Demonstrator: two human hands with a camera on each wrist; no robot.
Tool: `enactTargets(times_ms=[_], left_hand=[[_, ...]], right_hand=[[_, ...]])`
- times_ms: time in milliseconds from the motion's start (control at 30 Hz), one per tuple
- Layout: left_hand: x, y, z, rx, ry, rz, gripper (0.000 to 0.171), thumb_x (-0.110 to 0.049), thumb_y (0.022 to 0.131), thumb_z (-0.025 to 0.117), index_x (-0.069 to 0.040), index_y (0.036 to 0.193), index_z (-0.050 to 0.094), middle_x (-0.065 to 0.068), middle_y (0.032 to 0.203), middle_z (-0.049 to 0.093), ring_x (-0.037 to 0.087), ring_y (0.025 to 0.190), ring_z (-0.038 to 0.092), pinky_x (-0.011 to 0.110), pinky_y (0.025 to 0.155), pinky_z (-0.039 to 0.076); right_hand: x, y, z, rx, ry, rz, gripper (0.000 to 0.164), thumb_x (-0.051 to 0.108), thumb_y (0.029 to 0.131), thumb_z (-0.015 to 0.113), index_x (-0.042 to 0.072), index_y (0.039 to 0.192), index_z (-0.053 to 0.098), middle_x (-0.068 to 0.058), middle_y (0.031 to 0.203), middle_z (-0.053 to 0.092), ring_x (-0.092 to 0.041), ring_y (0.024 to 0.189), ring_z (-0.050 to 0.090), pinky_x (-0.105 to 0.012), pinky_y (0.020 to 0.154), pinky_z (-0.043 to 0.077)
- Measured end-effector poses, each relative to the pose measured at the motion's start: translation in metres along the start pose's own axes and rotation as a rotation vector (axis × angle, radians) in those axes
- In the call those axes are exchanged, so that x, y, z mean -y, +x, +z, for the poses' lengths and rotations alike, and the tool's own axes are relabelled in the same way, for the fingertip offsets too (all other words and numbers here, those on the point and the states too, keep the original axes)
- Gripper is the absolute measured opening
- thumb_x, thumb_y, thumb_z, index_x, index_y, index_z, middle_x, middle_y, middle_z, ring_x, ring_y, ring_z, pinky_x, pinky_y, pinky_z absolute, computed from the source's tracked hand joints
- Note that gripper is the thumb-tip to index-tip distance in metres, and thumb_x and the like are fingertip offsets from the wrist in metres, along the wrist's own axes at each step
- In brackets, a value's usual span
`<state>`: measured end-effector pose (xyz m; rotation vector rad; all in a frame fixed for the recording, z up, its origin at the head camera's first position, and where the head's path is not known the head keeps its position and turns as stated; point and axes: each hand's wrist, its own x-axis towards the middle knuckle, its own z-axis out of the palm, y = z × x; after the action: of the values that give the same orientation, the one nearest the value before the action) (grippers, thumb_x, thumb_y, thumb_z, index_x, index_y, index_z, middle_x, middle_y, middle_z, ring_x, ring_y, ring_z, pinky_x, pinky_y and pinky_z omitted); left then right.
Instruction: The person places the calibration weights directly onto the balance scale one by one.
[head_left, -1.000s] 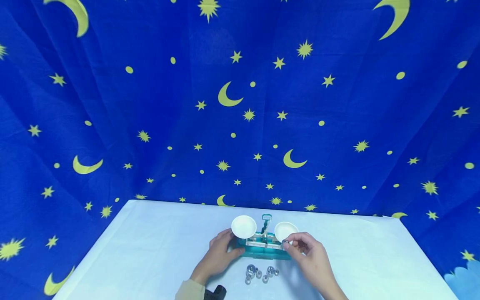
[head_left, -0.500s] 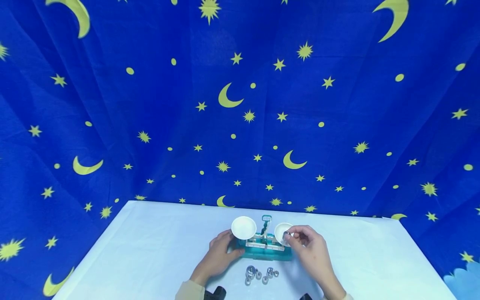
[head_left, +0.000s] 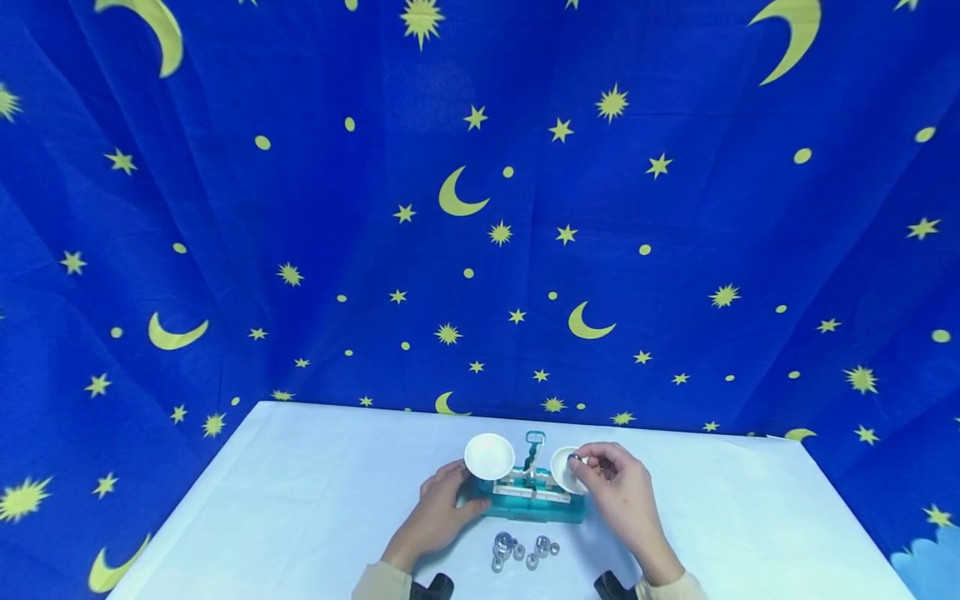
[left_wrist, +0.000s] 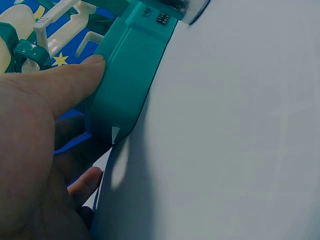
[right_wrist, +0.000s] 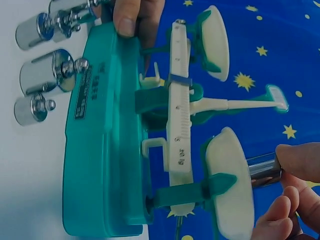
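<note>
From my head: forward-down, set back, worktop [head_left: 322,475] to far edge. My wrist views: close, sharing green base [left_wrist: 127,75].

A white table [head_left: 300,500] bears a green balance [head_left: 525,508] and metal weights [right_wrist: 42,74].

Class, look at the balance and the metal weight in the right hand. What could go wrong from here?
1. The right hand pinches the smooth metal weight by its side at the right pan, so it might slip and jolt the pan.
2. The left hand holds the green base; a nudge could disturb the beam.
3. Loose weights stand close in front and might get knocked over.
</note>
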<state>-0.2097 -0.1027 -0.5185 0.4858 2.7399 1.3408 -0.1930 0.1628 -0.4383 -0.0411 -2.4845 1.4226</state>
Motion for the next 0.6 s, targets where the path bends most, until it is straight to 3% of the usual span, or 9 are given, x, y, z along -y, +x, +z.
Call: enactTargets(times_ms=[333,600], left_hand=[[-0.0010,0.0004,0.0002,-0.001,0.012,-0.014,0.073,-0.043,0.092,0.069,0.000,0.147,0.047,0.017,0.149,0.050,0.039,0.144,0.035,0.069,0.115,0.014],[0.0022,0.0025,0.0005,0.002,0.016,-0.021,0.072,-0.043,0.093,0.068,-0.001,0.147,0.047,0.015,0.150,0.050,0.037,0.144,0.034,0.067,0.116,0.014]], right_hand=[[-0.0041,0.0058,0.0036,-0.047,-0.030,-0.020,0.008,0.010,0.086,0.078,0.007,0.092,0.074,-0.003,0.084,0.062,-0.015,0.075,0.054,-0.022,0.064,0.047],[-0.0065,0.0084,0.0037,-0.056,-0.024,0.017,0.009,0.011,0.086,0.078,0.006,0.093,0.074,-0.004,0.084,0.061,-0.016,0.075,0.053,-0.022,0.063,0.045]])
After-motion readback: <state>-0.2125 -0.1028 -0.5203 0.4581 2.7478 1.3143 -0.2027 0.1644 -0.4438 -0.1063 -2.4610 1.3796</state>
